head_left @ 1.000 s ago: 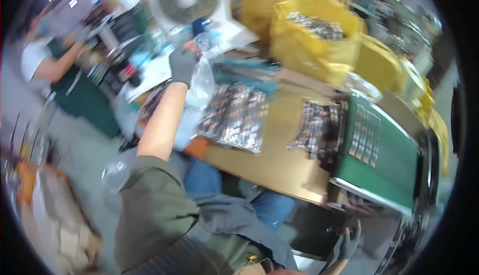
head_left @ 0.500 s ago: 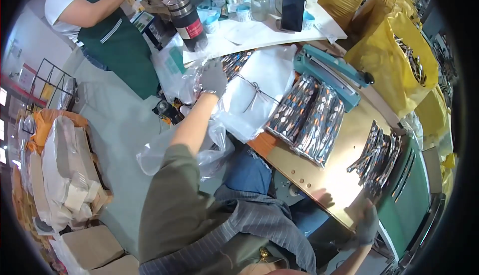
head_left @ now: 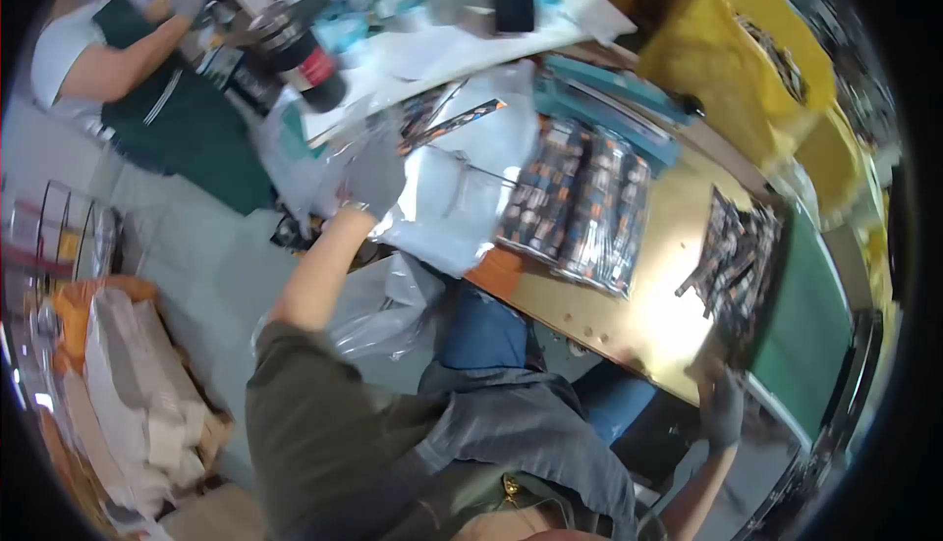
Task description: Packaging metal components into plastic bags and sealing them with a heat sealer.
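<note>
Tan tbl (head_left: 643, 310) — grey flr (head_left: 211, 276) — L hand (head_left: 376, 180) by clear plastic (head_left: 319, 176).

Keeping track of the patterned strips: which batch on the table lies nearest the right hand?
The loose, untidy pile beside the green surface, just beyond the right hand; the neatly packed bundles lie farther left.

Here in the middle of the tan wooden surface (head_left: 653, 313), plastic-wrapped bundles of dark patterned strips (head_left: 578, 209) lie side by side! Right of them, the loose pile of dark strips (head_left: 737, 256), then the flat green panel (head_left: 807, 315). Behind the bundles, the long teal metal tool (head_left: 609, 99); left, clear flat plastic bags (head_left: 439, 232).
</note>
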Tool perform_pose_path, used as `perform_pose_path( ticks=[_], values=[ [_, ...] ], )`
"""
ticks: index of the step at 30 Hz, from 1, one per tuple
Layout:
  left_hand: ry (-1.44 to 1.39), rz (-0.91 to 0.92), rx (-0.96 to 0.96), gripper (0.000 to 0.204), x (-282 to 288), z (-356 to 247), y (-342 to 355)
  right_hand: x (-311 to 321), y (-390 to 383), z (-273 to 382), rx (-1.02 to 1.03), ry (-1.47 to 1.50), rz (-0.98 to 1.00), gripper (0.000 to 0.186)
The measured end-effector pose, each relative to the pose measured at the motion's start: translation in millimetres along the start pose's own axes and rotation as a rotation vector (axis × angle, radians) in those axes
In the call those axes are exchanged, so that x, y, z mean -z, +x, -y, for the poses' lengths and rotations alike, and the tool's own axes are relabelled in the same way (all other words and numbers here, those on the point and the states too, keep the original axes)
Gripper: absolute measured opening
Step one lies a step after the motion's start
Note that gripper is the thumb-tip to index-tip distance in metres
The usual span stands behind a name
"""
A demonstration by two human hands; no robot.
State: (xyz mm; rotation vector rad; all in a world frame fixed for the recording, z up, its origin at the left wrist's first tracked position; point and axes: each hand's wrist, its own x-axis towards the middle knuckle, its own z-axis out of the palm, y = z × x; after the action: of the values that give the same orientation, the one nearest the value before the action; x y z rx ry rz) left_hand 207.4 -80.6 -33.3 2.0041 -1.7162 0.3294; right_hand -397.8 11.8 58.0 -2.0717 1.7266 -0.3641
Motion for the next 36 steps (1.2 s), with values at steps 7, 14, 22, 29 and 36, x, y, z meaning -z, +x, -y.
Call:
perform_pose_path(
  ticks=[7, 14, 22, 29, 36],
  values=[
    [-0.898, 0.456, -0.001, 0.020, 27, -198, 5, -23, 139, -2, 0.199, 0.139, -0.128, 0.067],
    [-0.867, 0.977, 0.148, 0.066, -102, -401, -12, -11, 241, -105, -0.478, -0.175, -0.395, 0.113],
    [-0.976, 0.482, 0.235, 0.065, -177, -453, 11, -37, 229, -148, -0.613, 0.191, -0.433, 0.055],
    [-1.185, 0.409, 0.383, 0.072, -200, -459, 7, -70, 224, -70, -0.302, 0.528, -0.278, 0.070],
    [-1.626, 0.712, 0.205, 0.050, -120, -433, 27, -73, 196, -38, -0.187, 1.575, -0.207, 0.038]
  ],
)
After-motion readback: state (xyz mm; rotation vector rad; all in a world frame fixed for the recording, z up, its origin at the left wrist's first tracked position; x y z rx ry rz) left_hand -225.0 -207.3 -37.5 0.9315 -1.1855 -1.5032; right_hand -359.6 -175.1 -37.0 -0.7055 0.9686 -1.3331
